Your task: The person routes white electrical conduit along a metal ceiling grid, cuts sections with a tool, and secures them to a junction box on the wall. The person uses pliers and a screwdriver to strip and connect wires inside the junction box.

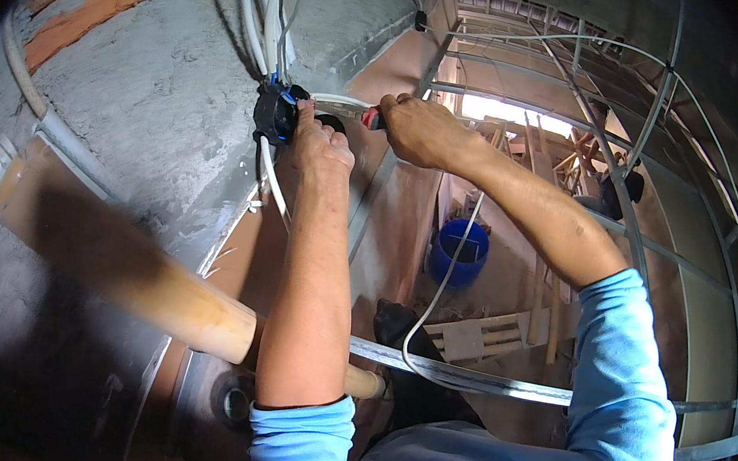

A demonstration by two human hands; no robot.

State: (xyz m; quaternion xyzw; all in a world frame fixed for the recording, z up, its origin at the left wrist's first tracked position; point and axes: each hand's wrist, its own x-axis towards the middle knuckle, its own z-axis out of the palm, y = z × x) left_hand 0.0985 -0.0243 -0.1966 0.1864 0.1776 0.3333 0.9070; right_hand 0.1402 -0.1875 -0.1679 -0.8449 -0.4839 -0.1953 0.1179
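A round black junction box [272, 115] with blue wires showing in it is on the grey wall, upper centre. My left hand [321, 144] is at its right rim, index finger up and the other fingers curled against it. A dark rounded piece [332, 121] shows just behind those fingers; I cannot tell whether it belongs to the box. To the right, my right hand [424, 132] is closed around a screwdriver with a red and black handle [372, 118]. Its thin shaft points left toward the box. The tip is hidden by my left hand.
White cables [272, 8] run down to the box. Below are a thick tan pipe [133, 251] and a metal rail [498, 381] across my front. A metal ceiling frame [653, 128] stands at the right. On the floor far below are a blue bucket [459, 254] and a pallet [490, 338].
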